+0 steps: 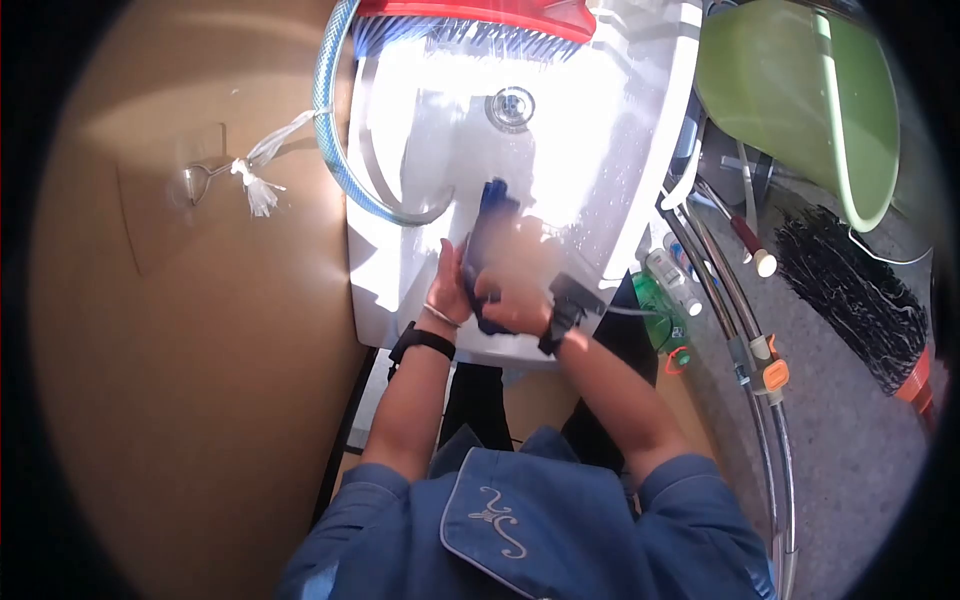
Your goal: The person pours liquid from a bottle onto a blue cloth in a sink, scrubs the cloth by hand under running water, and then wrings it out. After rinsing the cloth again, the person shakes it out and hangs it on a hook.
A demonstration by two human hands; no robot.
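Note:
A long dark blue object, whose kind I cannot make out, stretches over the white sink's near part. My left hand cups it from the left side, thumb pointing up along it. From the right, my right hand presses curled fingers onto its lower end; motion smears part of that hand. Below both hands runs the near rim of the white sink. Black bands circle both wrists, and a small dark device sits on the right one.
A red broom head with blue bristles lies across the sink's far end, beyond the drain. A blue hose curves in from the left. Rightward are a green basin, black broom, metal tubes and bottles.

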